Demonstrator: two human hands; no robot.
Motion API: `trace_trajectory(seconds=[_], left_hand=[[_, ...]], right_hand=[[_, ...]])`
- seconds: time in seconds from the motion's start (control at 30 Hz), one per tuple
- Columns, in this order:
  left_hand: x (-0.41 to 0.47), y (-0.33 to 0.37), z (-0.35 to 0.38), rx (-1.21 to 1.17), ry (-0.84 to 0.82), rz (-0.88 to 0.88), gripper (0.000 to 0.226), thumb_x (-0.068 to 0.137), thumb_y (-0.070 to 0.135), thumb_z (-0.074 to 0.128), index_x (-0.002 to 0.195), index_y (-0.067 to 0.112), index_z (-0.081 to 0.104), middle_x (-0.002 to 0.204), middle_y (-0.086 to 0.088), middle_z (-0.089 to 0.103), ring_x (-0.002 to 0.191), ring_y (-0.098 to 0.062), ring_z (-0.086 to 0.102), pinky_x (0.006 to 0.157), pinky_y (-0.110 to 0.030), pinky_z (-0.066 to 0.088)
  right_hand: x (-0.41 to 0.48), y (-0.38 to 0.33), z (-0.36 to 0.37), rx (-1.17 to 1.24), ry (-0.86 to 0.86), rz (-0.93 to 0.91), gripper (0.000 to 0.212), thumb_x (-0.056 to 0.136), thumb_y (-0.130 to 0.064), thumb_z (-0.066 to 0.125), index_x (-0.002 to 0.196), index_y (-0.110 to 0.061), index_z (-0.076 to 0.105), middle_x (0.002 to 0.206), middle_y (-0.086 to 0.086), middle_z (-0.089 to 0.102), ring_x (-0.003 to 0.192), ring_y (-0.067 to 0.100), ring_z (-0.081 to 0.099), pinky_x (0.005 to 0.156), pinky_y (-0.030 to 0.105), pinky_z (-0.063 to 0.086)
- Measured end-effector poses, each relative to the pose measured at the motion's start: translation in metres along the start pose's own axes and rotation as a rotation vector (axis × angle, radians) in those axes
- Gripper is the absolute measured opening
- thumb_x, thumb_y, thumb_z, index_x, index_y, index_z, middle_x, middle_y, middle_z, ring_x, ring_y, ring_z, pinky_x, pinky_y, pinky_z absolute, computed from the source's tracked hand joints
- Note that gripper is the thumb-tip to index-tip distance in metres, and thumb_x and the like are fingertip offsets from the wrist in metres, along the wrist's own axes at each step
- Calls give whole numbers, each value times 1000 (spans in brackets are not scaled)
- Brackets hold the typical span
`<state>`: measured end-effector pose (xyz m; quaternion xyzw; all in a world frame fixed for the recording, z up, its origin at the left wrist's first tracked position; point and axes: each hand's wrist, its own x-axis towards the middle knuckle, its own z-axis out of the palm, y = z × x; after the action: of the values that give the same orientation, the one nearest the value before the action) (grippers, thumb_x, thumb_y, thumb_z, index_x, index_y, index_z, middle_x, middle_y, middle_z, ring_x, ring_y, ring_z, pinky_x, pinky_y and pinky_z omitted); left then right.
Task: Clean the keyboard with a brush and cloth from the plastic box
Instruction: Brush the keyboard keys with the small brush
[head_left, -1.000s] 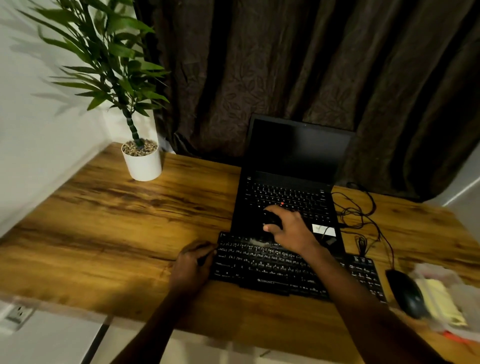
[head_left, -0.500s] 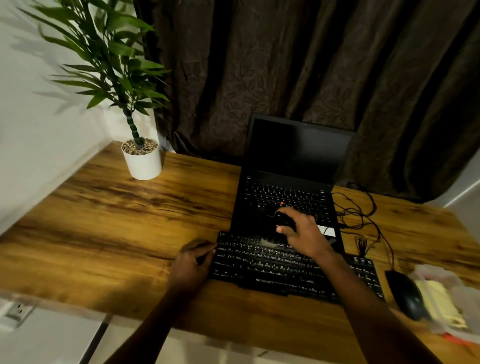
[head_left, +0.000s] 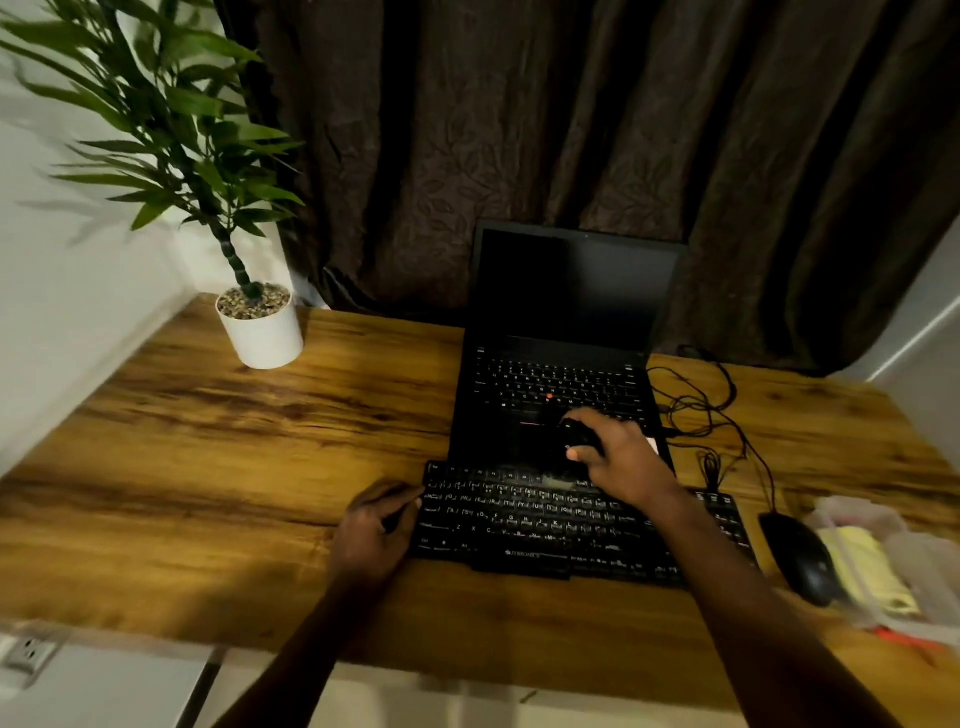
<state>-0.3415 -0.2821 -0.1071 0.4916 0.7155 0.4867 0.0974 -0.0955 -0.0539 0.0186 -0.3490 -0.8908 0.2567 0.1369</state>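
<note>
gripping a small dark brush, our right hand is closed around it at the far edge of the flat black external keyboard, with pale bristles touching the top key row. our left hand is at 9 o'clock of the keyboard, fingers curled against its left end; whether they pinch it or only press we cannot tell. the keyboard lies on the brown wood-grain desk, its far edge just at the front of an open black laptop at 12 o'clock. at 3 o'clock sits a black computer mouse, and just beyond it the clear plastic box with a yellow cloth inside. black cables tangle at 2 o'clock. a white pot with a green leafy plant stands at 10 o'clock, before a dark brown curtain.
</note>
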Motion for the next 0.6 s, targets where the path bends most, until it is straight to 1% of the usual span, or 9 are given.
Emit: trace_trajectory(seconds=[0.03,0.1,0.2,0.27,0.37,0.5,0.6], left_hand=[[0,0,0,-6,-7,5,29,94,37,56,119,33,71,113,16,65,104,-4,64,83,-33,55],[1,-2,-1,-16,-18,19,30,94,37,56,120,32,70,113,14,65,103,-7,64,82,-35,55],[0,-4,0,-8,-16,27,30,95,39,55,120,34,70,113,14,65,104,-9,64,83,-37,55],[-1,-4,0,-11,-4,30,30,95,40,55,119,34,70,113,15,65,104,-9,64,84,-37,55],[0,-1,0,-14,0,39,30,94,41,55,118,35,70,113,17,65,103,-7,64,84,-32,54],[0,0,-1,-10,0,32,33,92,44,53,117,34,71,112,18,65,101,-5,64,81,-30,54],[0,-1,-1,10,-4,30,35,92,47,51,118,33,71,114,18,64,103,-5,63,83,-30,55]], right_hand=[[1,-4,3,-1,1,-17,39,92,-13,67,125,-30,57,91,-2,65,76,8,61,62,13,45],[3,-9,6,7,-6,-44,39,92,-13,67,125,-29,56,94,0,67,75,9,62,65,21,50],[0,1,-3,-7,-25,-15,40,92,-14,65,122,-38,54,97,2,66,79,13,64,68,30,57],[-5,13,-13,-45,-29,13,42,92,-14,65,123,-40,53,99,3,66,82,15,66,69,37,60],[-12,25,-24,-86,-6,63,42,92,-13,65,124,-36,53,98,3,67,82,14,65,68,34,59],[-9,15,-16,-75,-5,41,42,91,-13,65,121,-39,52,98,3,66,83,17,65,69,39,60],[-4,3,-8,-25,-12,19,41,91,-13,65,122,-39,53,99,3,66,83,17,65,67,33,59]])
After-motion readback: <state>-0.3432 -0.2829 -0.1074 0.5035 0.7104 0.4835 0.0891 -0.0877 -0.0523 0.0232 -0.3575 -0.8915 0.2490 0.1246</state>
